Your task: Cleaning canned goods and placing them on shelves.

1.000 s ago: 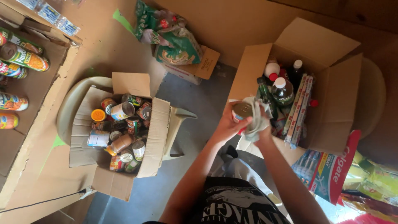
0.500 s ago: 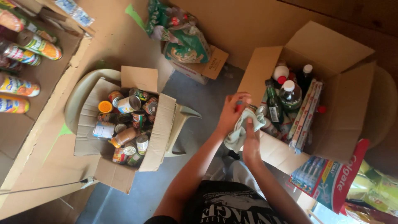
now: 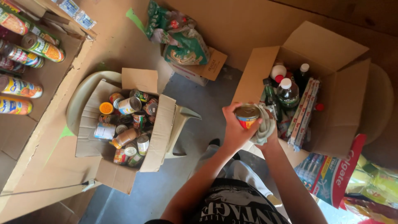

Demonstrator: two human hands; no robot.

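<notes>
My left hand [image 3: 233, 128] grips a tin can [image 3: 247, 115] with an orange and red label, its metal top facing up. My right hand [image 3: 271, 133] presses a pale grey cloth [image 3: 263, 125] against the can's right side; the cloth hides most of that hand. Both hands are over the near left corner of an open cardboard box [image 3: 257, 79] that holds bottles and flat packets.
A second open cardboard box [image 3: 159, 132], full of several cans, rests on a pale plastic chair at the left. More cans lie on cardboard shelving [image 3: 25, 54] at far left. Green snack bags [image 3: 182, 39] sit at the top; toothpaste packs [image 3: 331, 174] lie at lower right.
The hands have lifted the can slightly and turned it; the cloth now wraps its right side. The view has shifted a little, so both boxes sit lower in frame.
</notes>
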